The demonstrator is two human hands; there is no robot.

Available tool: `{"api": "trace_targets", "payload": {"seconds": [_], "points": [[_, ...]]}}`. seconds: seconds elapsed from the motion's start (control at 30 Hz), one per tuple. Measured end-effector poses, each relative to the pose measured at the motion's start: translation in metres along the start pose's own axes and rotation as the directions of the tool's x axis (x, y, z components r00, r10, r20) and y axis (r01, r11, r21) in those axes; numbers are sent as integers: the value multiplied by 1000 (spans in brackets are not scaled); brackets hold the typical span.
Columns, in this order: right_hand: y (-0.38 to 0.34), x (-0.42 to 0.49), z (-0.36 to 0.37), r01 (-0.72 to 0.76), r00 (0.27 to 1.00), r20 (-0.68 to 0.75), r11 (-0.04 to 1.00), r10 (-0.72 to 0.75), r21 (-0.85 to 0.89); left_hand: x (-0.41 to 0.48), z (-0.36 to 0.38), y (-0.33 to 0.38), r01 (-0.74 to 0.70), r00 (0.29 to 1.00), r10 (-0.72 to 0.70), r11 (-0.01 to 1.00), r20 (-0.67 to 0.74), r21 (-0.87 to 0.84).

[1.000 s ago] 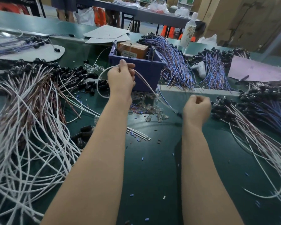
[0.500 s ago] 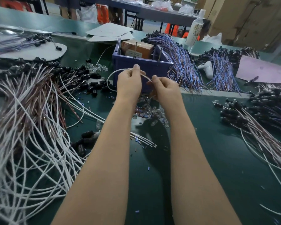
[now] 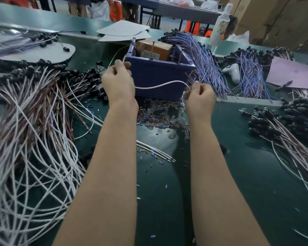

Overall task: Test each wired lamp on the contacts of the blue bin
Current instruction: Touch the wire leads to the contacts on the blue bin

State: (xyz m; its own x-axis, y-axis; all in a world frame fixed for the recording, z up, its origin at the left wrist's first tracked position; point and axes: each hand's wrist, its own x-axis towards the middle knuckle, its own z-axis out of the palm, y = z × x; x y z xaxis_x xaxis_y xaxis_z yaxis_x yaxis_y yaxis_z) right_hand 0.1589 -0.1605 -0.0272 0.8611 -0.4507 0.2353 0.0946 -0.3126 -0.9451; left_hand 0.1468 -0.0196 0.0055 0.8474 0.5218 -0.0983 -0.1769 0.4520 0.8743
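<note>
Both hands have drawn apart since half a second ago, stretching a thin white wire [image 3: 160,85] across the front of the blue plastic bin [image 3: 158,77]. By the bin's near left corner the left hand [image 3: 118,82] pinches it; the right hand [image 3: 199,96] is curled round its other end by the near right corner, the lamp hidden. Best now, I'd say, to bring one wire end up to each of the upright metal pins [image 3: 153,48] on the bin's rim, held steady
</note>
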Motion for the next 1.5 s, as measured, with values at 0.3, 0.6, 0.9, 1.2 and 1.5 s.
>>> {"api": "trace_targets", "payload": {"seconds": [0.3,0.6,0.9,1.2,1.5], "points": [[-1,5,-5,74,989,-126,997,-74,-4,4,3,-10,157,988,-157,984,11,-82],[-1,2,-4,218,965,-106,957,-241,-192,-4,1,-18,18,999,-21,992,30,121],[-2,0,-4,205,970,-84,952,-229,-228,-2,7,-6,266,961,-247,949,122,-170],[-9,0,1,216,973,-53,969,-224,-122,-4,7,-22,194,980,-198,977,39,85],[-10,-3,5,201,979,-16,974,-204,-107,4,11,-16,361,932,-337,896,134,-259]]}}
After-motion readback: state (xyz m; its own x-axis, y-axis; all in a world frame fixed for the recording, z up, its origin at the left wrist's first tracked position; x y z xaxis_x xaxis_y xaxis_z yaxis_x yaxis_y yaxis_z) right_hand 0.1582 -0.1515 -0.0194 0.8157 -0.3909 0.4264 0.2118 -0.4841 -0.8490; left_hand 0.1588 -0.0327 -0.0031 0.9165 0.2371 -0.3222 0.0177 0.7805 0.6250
